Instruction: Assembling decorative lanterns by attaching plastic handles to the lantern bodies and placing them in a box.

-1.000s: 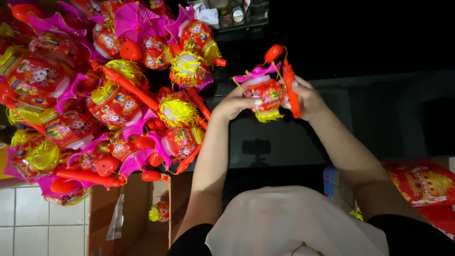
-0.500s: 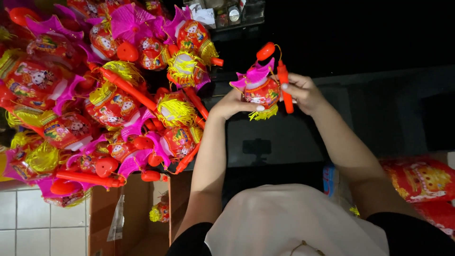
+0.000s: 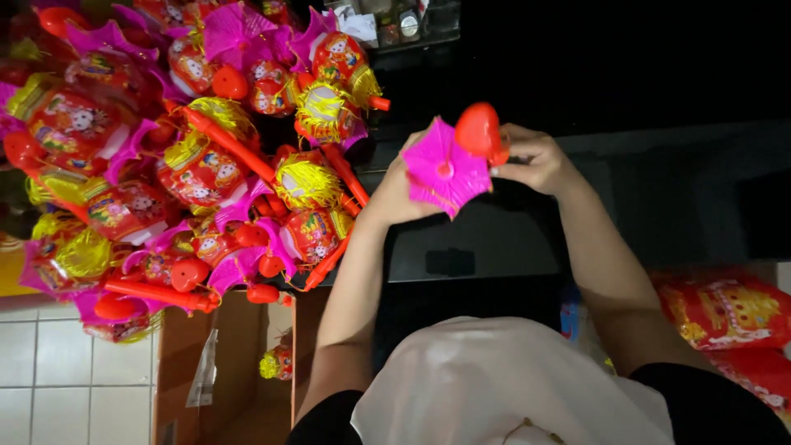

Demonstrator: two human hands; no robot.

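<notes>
I hold a toy lantern (image 3: 445, 171) up in front of me with both hands. Its pink scalloped top faces the camera and hides the body. My left hand (image 3: 394, 196) grips the lantern from the left and behind, so only the wrist and part of the palm show. My right hand (image 3: 534, 158) is closed on the red handle with its heart-shaped red knob (image 3: 479, 132) at the lantern's upper right edge. My white shirt (image 3: 494, 387) fills the lower middle of the view.
A big pile of similar red, pink and yellow lanterns (image 3: 189, 165) with red stick handles fills the left side. Below it stands an open cardboard box (image 3: 239, 371) holding one small lantern, on a tiled floor (image 3: 49, 371). Red printed packs (image 3: 725, 313) lie at right. The background is dark.
The lantern has been turned in my hands: earlier its red body and yellow tassel showed side-on, now the pink top faces me. Both hands stayed on it at about the same place.
</notes>
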